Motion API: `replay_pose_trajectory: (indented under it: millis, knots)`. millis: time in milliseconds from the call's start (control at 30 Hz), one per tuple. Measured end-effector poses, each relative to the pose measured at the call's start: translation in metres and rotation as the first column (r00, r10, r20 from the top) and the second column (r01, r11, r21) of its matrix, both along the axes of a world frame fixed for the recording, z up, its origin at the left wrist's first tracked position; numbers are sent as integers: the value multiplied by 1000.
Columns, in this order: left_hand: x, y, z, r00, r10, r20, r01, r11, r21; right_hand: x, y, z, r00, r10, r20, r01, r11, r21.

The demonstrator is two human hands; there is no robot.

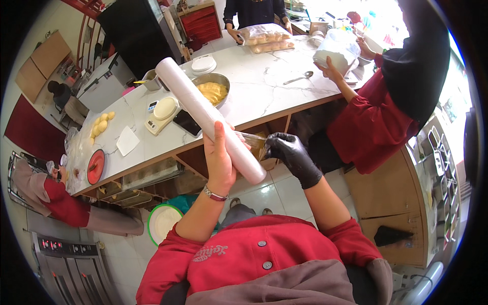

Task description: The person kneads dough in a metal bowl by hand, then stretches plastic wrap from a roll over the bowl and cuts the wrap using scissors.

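Observation:
A long roll of clear plastic wrap point(195, 104) slants across the middle of the view, above the floor in front of the table. Bare, with a watch and a band at its wrist, my left hand point(219, 158) grips the roll near its lower end, thumb pointing up along it. In a black glove, my right hand point(292, 154) pinches the loose film point(252, 138), which stretches bunched between the roll and my fingertips. Behind the roll stands a metal bowl point(227, 81) with a yellow mass in it, partly covered by the roll.
The marble-patterned table point(262, 94) carries a scale point(157, 125), a white scraper point(127, 141), dough balls point(101, 123), a red lid point(95, 166), a spoon point(300, 78) and bagged bread point(265, 34). A co-worker point(376, 101) at right holds a clear container point(335, 51). A green-rimmed tub point(163, 221) sits below.

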State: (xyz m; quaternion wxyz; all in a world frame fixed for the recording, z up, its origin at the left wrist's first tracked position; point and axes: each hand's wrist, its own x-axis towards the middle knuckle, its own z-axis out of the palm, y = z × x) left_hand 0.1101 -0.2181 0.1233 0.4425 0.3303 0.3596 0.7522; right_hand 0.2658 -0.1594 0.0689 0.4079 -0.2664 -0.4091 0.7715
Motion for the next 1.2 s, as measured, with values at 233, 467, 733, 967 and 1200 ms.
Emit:
replay_pose_trajectory:
  millis: [233,467,733,967,1200]
  knots:
    - [-13,0,-5,996,-85,-24,83,993,-83,-25,-3,29,970,-124,209,-4,850,527]
    - [-13,8,-10,972,-70,-222,40,990,-138,-42,3,30,903,-262,341,-54,718,694]
    - [-23,13,-14,980,-199,24,200,967,-158,-24,13,8,976,112,189,-144,976,163]
    - [-25,23,-17,967,-136,-214,95,977,-189,-29,16,27,900,-359,248,90,708,701]
    - [-13,29,-16,898,-149,-414,105,986,-127,-37,24,37,828,-491,270,114,620,776]
